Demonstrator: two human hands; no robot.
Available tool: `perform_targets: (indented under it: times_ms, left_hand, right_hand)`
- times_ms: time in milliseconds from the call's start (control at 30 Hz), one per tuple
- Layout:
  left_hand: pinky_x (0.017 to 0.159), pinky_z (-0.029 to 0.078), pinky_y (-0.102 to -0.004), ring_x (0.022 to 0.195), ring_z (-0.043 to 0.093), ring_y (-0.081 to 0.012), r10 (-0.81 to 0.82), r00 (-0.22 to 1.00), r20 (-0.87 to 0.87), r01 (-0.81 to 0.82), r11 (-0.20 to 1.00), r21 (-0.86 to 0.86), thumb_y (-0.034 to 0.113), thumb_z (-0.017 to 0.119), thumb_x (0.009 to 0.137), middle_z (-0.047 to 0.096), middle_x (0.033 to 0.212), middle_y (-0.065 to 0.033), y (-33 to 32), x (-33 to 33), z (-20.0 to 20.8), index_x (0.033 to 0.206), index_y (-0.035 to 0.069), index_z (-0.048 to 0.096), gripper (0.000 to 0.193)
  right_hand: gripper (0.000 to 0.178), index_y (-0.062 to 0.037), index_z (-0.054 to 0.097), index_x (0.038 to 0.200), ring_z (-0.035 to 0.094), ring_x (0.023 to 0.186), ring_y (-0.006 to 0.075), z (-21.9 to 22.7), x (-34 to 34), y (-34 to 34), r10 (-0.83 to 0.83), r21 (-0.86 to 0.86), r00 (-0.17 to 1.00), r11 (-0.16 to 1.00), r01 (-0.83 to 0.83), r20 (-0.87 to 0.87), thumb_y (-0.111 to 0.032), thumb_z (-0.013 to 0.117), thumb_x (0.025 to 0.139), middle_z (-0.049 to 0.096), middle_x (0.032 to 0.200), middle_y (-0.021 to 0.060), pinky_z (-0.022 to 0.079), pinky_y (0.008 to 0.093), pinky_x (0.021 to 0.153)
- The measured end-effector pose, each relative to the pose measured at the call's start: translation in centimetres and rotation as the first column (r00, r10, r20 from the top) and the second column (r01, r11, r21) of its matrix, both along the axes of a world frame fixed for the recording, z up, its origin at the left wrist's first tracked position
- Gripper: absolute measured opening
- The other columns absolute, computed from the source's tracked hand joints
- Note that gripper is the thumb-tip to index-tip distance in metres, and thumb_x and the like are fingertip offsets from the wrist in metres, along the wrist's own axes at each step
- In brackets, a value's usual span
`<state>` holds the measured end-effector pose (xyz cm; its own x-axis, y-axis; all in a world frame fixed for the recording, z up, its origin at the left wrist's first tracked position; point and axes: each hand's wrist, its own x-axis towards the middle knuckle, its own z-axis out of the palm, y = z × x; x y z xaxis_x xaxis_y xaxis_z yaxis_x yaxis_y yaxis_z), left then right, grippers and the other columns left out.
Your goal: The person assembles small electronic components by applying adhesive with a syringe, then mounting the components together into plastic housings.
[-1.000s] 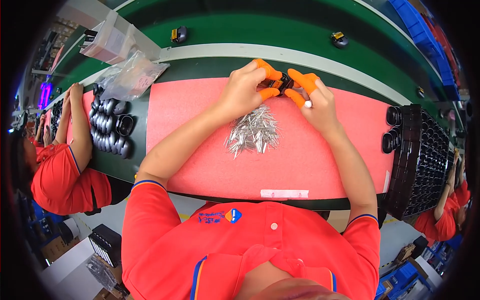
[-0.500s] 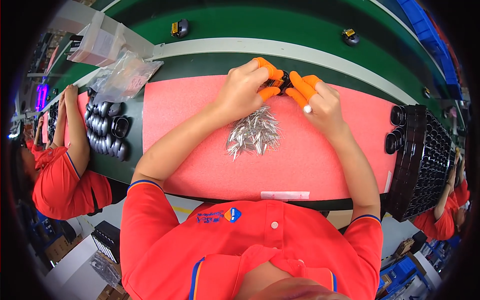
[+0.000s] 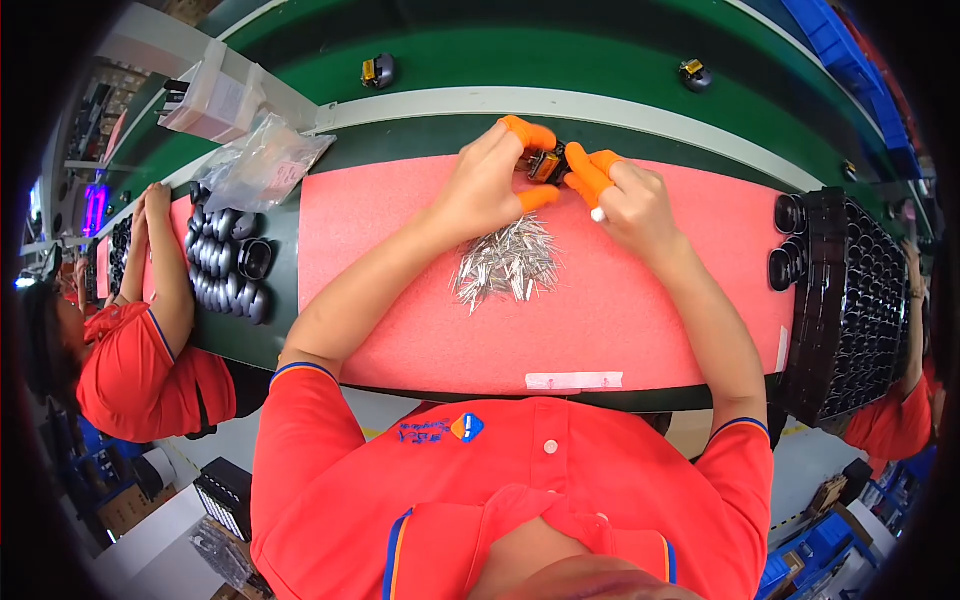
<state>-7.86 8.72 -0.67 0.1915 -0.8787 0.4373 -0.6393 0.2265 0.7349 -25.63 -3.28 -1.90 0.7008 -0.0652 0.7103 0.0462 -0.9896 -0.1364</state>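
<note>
Beyond the pile, a small black device (image 3: pixel 546 166) with a yellow-orange part is held up between my hands. My left hand (image 3: pixel 482 190), with orange finger covers, has its thumb and forefinger around the device's left side. On the opposite side, the covered fingers of my right hand (image 3: pixel 638 205) press together against the device's black edge. A small white tip (image 3: pixel 598 214) shows below the right fingers; what it belongs to is hidden. Close under my hands, a loose heap of thin silver metal pins (image 3: pixel 508 262) lies on the pink foam mat (image 3: pixel 600 310).
Dark rounded shells (image 3: pixel 225 260) stand in rows at the left, near a clear plastic bag (image 3: pixel 262 170). Stacked black trays (image 3: pixel 850 310) flank the mat's right. Past a white rail (image 3: pixel 450 100), a green conveyor (image 3: pixel 540 60) carries device units (image 3: pixel 379 71). A co-worker (image 3: pixel 150 350) sits at left.
My left thumb and forefinger are farther apart, and more of the device's yellow-orange part shows. My right fingers have shifted slightly left. The whole view has moved a little.
</note>
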Motion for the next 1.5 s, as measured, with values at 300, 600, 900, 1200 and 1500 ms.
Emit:
perform_targets:
  times_ms: [300, 600, 900, 1200, 1500]
  left_hand:
    - [0.067, 0.045, -0.0332, 0.078, 0.053, -0.0240, -0.231, 0.973, 0.025, 0.226, 0.967, 0.118, 0.011, 0.069, 0.077, 0.054, 0.089, -0.0095, 0.1, -1.0, 3.3, 0.120, 0.007, 0.059, 0.044]
    - [0.061, 0.048, -0.0320, 0.069, 0.061, -0.0249, -0.340, 0.936, -0.092, 0.325, 0.934, -0.151, 0.012, 0.080, 0.067, 0.061, 0.082, -0.0105, 2.1, -3.3, 5.5, 0.097, 0.003, 0.065, 0.035]
    - [0.054, 0.044, -0.0311, 0.061, 0.057, -0.0234, -0.351, 0.904, -0.245, 0.345, 0.936, -0.068, 0.010, 0.080, 0.065, 0.058, 0.073, -0.0097, 3.3, -3.7, 6.2, 0.086, 0.001, 0.063, 0.028]
    - [0.053, 0.042, -0.0357, 0.060, 0.056, -0.0282, -0.256, 0.909, -0.329, 0.293, 0.954, 0.065, 0.014, 0.078, 0.065, 0.056, 0.068, -0.0127, 2.6, -3.8, 6.1, 0.077, 0.000, 0.060, 0.026]
    - [0.082, 0.050, -0.0432, 0.101, 0.059, -0.0402, 0.070, 0.951, 0.302, -0.117, 0.983, 0.141, 0.020, 0.074, 0.075, 0.055, 0.116, -0.0230, -12.8, 0.7, 1.9, 0.119, 0.004, 0.053, 0.051]
  right_hand:
    - [0.058, 0.0050, 0.063, 0.116, 0.038, 0.042, 0.0089, 8.7, 1.7, -0.4, 0.109, 0.788, 0.792, -0.246, -0.564, 0.601, -0.047, 0.044, 0.097, 0.051, 0.064, 0.0040, 0.031, 0.0227, 0.035]
    - [0.065, 0.0022, 0.061, 0.120, 0.027, 0.037, 0.0079, 9.1, 2.8, 1.6, 0.094, 0.347, 0.409, -0.714, -0.608, 0.908, -0.054, 0.038, 0.097, 0.037, 0.052, 0.0008, 0.023, 0.0217, 0.032]
    - [0.062, -0.0035, 0.064, 0.089, 0.020, 0.034, 0.0082, 11.2, 1.7, 4.3, 0.148, 0.504, 0.517, -0.554, -0.663, 0.843, -0.056, 0.032, 0.098, 0.031, 0.043, -0.0016, 0.020, 0.0212, 0.029]
    - [0.070, 0.0063, 0.063, 0.104, 0.037, 0.043, 0.0137, 7.7, 2.1, 3.5, 0.206, 0.467, 0.427, -0.532, -0.706, 0.880, -0.054, 0.027, 0.099, 0.053, 0.059, 0.0082, 0.033, 0.0259, 0.041]
    - [0.051, 0.0055, 0.063, 0.113, 0.029, 0.045, 0.0103, 7.9, 1.2, -4.1, -0.017, 0.391, 0.479, -0.551, -0.737, 0.878, -0.040, 0.046, 0.097, 0.035, 0.058, 0.0015, 0.022, 0.0238, 0.037]
